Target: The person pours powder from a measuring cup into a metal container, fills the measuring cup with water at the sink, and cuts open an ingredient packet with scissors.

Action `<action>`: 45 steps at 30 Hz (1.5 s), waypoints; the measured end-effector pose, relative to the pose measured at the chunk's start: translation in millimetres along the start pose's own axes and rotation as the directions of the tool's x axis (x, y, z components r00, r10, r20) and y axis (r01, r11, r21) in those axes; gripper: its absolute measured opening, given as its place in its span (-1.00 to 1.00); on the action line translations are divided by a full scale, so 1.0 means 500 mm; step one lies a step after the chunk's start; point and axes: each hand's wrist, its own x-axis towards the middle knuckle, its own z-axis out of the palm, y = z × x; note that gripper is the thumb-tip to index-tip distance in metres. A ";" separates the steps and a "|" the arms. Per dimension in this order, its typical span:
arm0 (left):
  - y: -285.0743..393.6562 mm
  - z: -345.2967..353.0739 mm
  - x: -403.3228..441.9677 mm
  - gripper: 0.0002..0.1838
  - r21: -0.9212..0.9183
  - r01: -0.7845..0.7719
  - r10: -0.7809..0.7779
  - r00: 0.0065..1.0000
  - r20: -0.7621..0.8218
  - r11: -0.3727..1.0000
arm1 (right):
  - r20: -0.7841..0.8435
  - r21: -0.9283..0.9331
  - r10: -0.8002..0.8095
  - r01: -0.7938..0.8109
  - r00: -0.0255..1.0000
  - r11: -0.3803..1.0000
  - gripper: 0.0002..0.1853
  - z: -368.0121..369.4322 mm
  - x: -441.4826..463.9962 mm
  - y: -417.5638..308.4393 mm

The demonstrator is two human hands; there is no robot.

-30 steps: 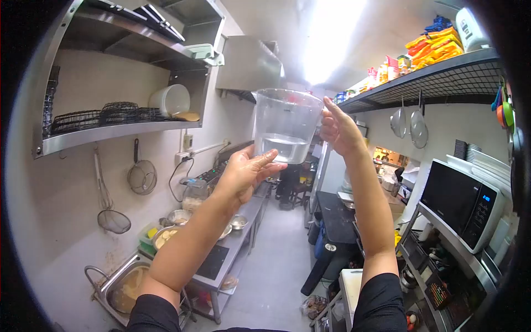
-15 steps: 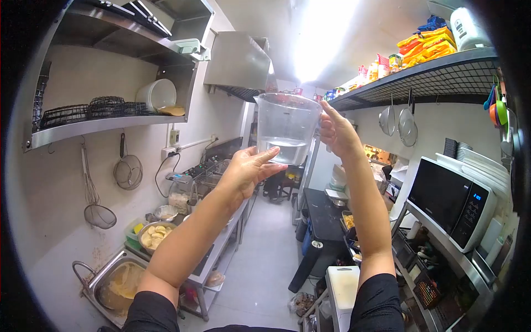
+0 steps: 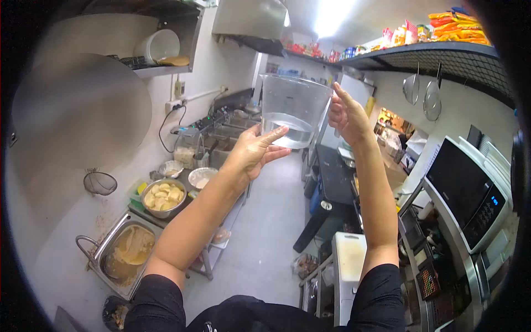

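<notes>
A clear plastic pitcher (image 3: 289,98) is held up in front of me at arm's length, with a shallow layer of clear liquid (image 3: 287,130) in its lower part. My left hand (image 3: 259,150) supports it low on the near side, thumb against the wall and fingers under the base. On the right, my right hand (image 3: 349,113) is closed round the handle, thumb pointing up near the rim. The handle is mostly hidden by the fingers. The pitcher stands about upright, tilted slightly.
Left: a sink (image 3: 131,252) with cloudy liquid, a metal bowl of pale slices (image 3: 164,195) and a white-filled bowl (image 3: 202,178). Right: a black counter (image 3: 334,171), a white cutting board (image 3: 350,257) and a microwave (image 3: 462,191). A walkway (image 3: 271,238) runs between. A grey blurred patch hides part of the left wall.
My view has tipped downward, showing more of the sink and the bowls. The pitcher stays in both hands and sits slightly higher in view.
</notes>
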 end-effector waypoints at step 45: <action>-1.305 0.437 1.348 -0.25 -0.003 0.221 -0.138 0.618 0.774 0.975 | -0.877 -0.381 -0.352 -0.029 0.326 0.924 -0.60 -1.427 0.392 0.394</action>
